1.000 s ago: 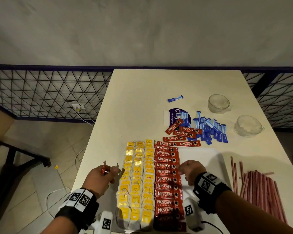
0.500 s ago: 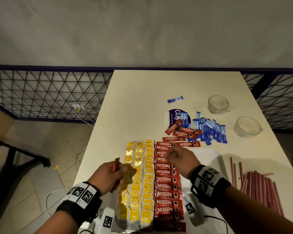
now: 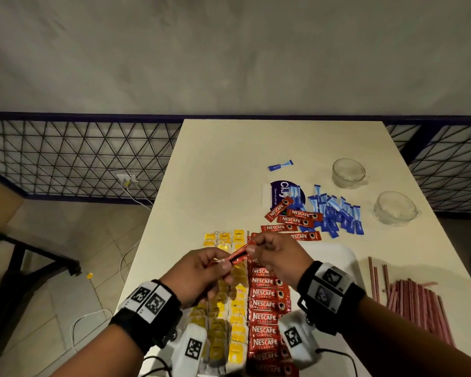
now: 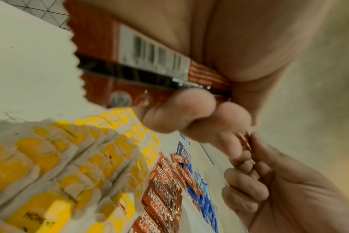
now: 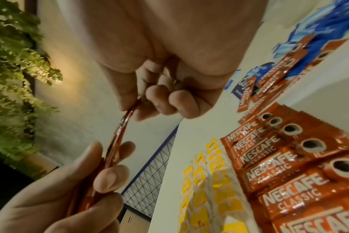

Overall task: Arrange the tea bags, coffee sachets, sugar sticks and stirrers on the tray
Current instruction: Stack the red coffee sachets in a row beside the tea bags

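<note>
Red foil is showing between both hands: a coffee sachet (image 3: 238, 256) is being held in the air above the tray (image 3: 335, 257), the left hand (image 3: 201, 273) pinching its near end and the right hand (image 3: 280, 257) pinching its far end, so each grip is closing on the same sachet. In the left wrist view the sachet's barcode side is facing the camera, and the right wrist view is showing it edge-on, bowing slightly between the fingertips. Beneath the hands, a column of coffee sachets (image 3: 265, 308) is lying on the tray, touching rows of yellow tea bags (image 3: 237, 322) along its left side. Beyond the tray's far edge, loose coffee sachets (image 3: 297, 220) are overlapping a heap of blue sugar sticks (image 3: 335, 213), with one sugar stick (image 3: 280, 165) lying apart, farther back. Two glass cups (image 3: 348, 172) are standing near the desk's (image 3: 229, 159) right edge, and pink stirrers (image 3: 416, 303) are lying in a bundle right of the tray.
</note>
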`<state>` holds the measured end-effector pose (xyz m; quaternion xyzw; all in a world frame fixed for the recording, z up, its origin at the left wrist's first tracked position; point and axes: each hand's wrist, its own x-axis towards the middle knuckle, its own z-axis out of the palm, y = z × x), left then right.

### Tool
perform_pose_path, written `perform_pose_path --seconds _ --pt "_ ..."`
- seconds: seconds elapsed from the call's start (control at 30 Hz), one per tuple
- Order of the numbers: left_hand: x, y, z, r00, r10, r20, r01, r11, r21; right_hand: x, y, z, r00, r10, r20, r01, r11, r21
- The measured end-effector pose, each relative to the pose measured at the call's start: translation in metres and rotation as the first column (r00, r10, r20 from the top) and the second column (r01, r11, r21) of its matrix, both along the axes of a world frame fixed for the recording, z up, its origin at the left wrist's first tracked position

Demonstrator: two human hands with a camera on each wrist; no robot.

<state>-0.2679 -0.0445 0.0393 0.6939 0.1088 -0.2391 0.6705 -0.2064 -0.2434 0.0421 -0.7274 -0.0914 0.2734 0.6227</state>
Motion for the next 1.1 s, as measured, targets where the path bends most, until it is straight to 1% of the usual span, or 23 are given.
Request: perform_pose_path --seconds 0.07,0.13,0.2,0.3,0.33,0.4,0.43,0.47,0.5,0.53,0.57,0.6,0.73,0.8,0.9,0.97,1.1 --pt "0.0 0.001 -0.003 0.996 0.084 0.025 -0.084 0.996 0.0 0.001 -0.004 -0.003 0.998 -0.05 -0.045 0.051 0.999 0.015" --pt "0.001 0.001 -0.004 0.993 0.106 0.056 -0.109 0.993 0.048 0.001 -0.004 -0.004 0.997 -0.078 -0.024 0.077 0.997 -0.028" --pt "0.004 -0.001 -0.005 0.988 0.096 0.12 -0.112 0.985 0.134 0.002 -0.004 -0.005 0.993 -0.114 -0.032 0.112 0.993 -0.042" --pt "0.006 -0.002 -0.005 0.956 0.081 0.283 -0.164 0.945 0.282 0.002 -0.002 -0.004 0.971 -0.138 -0.195 0.143 0.99 0.013" --pt "0.005 -0.002 -0.006 0.938 0.05 0.343 -0.168 0.931 0.324 0.002 -0.002 -0.004 0.96 -0.15 -0.235 0.159 0.987 0.023" --pt "0.002 -0.002 -0.009 0.899 -0.025 0.438 -0.16 0.911 0.381 0.002 -0.002 -0.006 0.953 -0.182 -0.24 0.199 0.979 0.046" --pt "0.002 -0.003 -0.01 0.899 -0.009 0.439 -0.168 0.917 0.363 0.002 -0.003 -0.008 0.957 -0.191 -0.218 0.208 0.977 0.055" --pt "0.002 -0.004 -0.01 0.913 0.064 0.402 -0.201 0.93 0.307 0.002 -0.003 -0.009 0.962 -0.194 -0.191 0.209 0.976 0.062" --pt "0.003 -0.006 -0.009 0.926 0.167 0.34 -0.256 0.938 0.236 0.001 -0.004 -0.01 0.967 -0.192 -0.167 0.206 0.976 0.069" --pt "0.004 -0.007 -0.009 0.923 0.259 0.283 -0.314 0.935 0.168 0.0 -0.004 -0.011 0.969 -0.192 -0.154 0.205 0.976 0.077" --pt "0.005 -0.006 -0.009 0.912 0.321 0.255 -0.361 0.924 0.126 0.0 -0.005 -0.012 0.968 -0.198 -0.155 0.213 0.973 0.086" --pt "0.006 -0.006 -0.01 0.904 0.343 0.255 -0.382 0.916 0.12 0.0 -0.005 -0.012 0.965 -0.206 -0.164 0.223 0.97 0.096" --pt "0.007 -0.005 -0.011 0.897 0.342 0.28 -0.389 0.911 0.134 -0.001 -0.008 -0.015 0.954 -0.227 -0.196 0.242 0.968 0.059" --pt "0.007 -0.006 -0.012 0.905 0.328 0.27 -0.376 0.915 0.149 -0.001 -0.011 -0.017 0.951 -0.233 -0.203 0.246 0.968 0.041" --pt "0.006 -0.003 -0.016 0.924 0.295 0.245 -0.345 0.919 0.192 0.0 -0.022 -0.024 0.929 -0.263 -0.262 0.277 0.961 0.017" --pt "0.004 0.006 -0.02 0.929 0.294 0.225 -0.349 0.9 0.262 0.001 -0.035 -0.032 0.905 -0.3 -0.302 0.302 0.952 -0.041" --pt "-0.009 0.031 -0.037 0.918 0.372 0.14 -0.397 0.841 0.367 -0.01 -0.063 -0.054 0.839 -0.382 -0.389 0.313 0.922 -0.23"
